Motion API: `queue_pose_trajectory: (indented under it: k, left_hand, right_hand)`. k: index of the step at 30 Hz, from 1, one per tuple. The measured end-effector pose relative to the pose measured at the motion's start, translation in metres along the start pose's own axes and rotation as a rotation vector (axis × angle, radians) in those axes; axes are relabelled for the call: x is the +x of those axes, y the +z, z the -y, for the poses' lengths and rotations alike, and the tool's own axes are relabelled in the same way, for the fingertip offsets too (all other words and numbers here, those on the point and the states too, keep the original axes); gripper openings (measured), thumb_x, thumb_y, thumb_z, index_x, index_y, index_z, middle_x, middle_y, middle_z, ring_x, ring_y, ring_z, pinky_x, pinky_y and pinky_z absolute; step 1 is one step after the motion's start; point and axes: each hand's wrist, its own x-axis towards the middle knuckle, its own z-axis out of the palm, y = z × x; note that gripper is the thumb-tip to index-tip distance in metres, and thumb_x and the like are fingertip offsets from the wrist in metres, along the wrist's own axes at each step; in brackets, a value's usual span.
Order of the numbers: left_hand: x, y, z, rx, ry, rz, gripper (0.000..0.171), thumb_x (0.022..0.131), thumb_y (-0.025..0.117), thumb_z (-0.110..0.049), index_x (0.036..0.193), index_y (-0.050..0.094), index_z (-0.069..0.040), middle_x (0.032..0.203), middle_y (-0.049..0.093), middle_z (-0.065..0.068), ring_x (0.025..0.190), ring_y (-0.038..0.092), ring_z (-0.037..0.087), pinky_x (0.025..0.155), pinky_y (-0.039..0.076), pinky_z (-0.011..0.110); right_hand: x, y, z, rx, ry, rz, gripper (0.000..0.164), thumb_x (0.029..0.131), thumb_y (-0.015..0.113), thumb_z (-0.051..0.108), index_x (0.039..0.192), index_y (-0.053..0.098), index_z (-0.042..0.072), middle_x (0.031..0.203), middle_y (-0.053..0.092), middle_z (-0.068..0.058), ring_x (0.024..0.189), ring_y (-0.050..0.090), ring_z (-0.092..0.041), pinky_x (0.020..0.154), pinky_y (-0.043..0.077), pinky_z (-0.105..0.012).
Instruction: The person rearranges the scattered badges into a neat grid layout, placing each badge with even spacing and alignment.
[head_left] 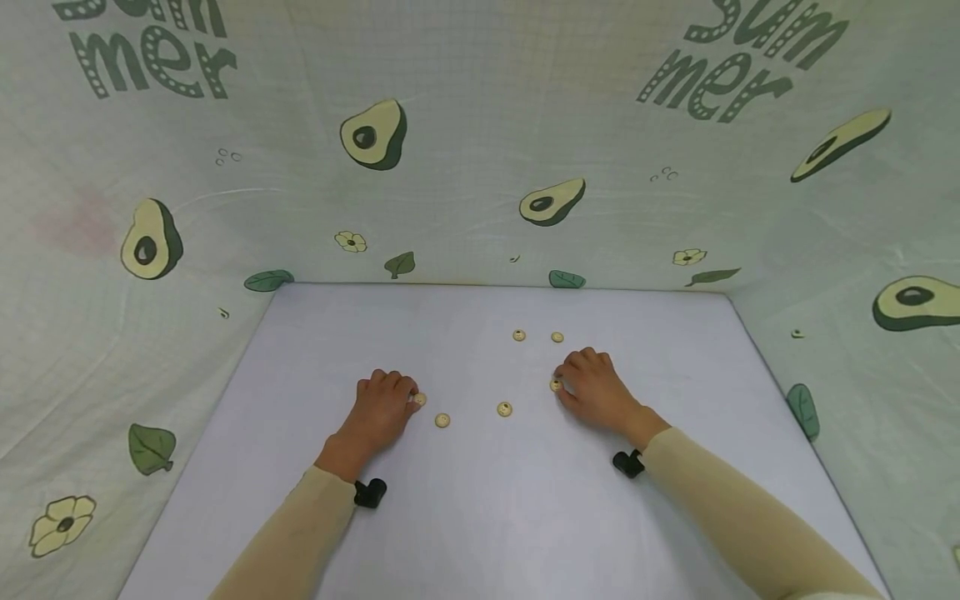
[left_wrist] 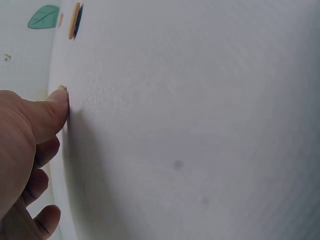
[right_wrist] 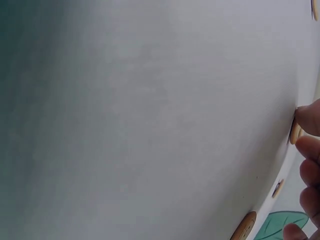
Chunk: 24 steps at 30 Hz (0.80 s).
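Small round wooden buttons lie on a white tabletop [head_left: 465, 500]. In the head view my left hand [head_left: 382, 408] pinches one button [head_left: 420, 399] between thumb and fingers, low at the table. Only a sliver of that button [left_wrist: 62, 87] shows past my thumb in the left wrist view. On the other side, my right hand [head_left: 596, 392] holds another button [head_left: 556, 385] by its edge. The right wrist view shows this button [right_wrist: 295, 131] tilted between thumb and fingertip, right at the surface.
Two loose buttons, one nearer the left hand [head_left: 442, 421] and one farther right [head_left: 505, 409], lie between my hands. Behind them are two more buttons, a left one [head_left: 519, 335] and a right one [head_left: 557, 337]. Cloth printed with avocados [head_left: 375, 133] walls the table's back and sides.
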Motion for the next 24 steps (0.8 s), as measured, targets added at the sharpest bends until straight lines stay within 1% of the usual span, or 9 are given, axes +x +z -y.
queue_pose_trajectory:
  k: [6,12,16,24]
  left_hand:
    - [-0.0005,-0.0011,-0.0004,-0.001,0.004,-0.006,0.021,0.1,0.076,-0.024,0.113,0.069,-0.009,0.106,0.066,0.008,0.102,0.054,0.031,0.09,0.046,0.054]
    - [0.0002,0.0001,0.0011,-0.002,0.014,0.002,0.021,0.1,0.075,-0.024,0.114,0.068,-0.01,0.106,0.065,0.006,0.102,0.053,0.029,0.09,0.045,0.051]
    - [0.0003,0.0004,0.002,0.001,0.015,0.005,0.021,0.1,0.075,-0.025,0.115,0.068,-0.011,0.106,0.065,0.006,0.102,0.052,0.029,0.09,0.045,0.051]
    - [-0.0002,-0.0005,0.0023,0.0,0.02,0.0,0.021,0.1,0.075,-0.024,0.114,0.068,-0.011,0.105,0.065,0.006,0.101,0.052,0.029,0.09,0.045,0.051]
  right_hand:
    - [0.0007,-0.0003,-0.0007,-0.036,-0.038,-0.011,0.016,0.096,0.077,0.022,0.108,0.075,0.011,0.106,0.064,-0.004,0.106,0.053,-0.027,0.095,0.041,-0.05]
    - [0.0013,-0.0061,0.0008,-0.095,-0.06,-0.007,0.024,0.095,0.08,0.028,0.11,0.073,0.01,0.107,0.063,-0.005,0.106,0.051,-0.027,0.097,0.041,-0.05]
    - [0.0012,-0.0081,0.0008,-0.106,-0.072,0.0,0.025,0.095,0.081,0.028,0.11,0.074,0.009,0.106,0.062,-0.005,0.104,0.052,-0.027,0.097,0.041,-0.05]
    - [0.0018,-0.0047,-0.0035,-0.104,-0.102,-0.045,0.021,0.092,0.084,0.027,0.103,0.076,0.011,0.101,0.063,-0.003,0.1,0.051,-0.024,0.093,0.042,-0.048]
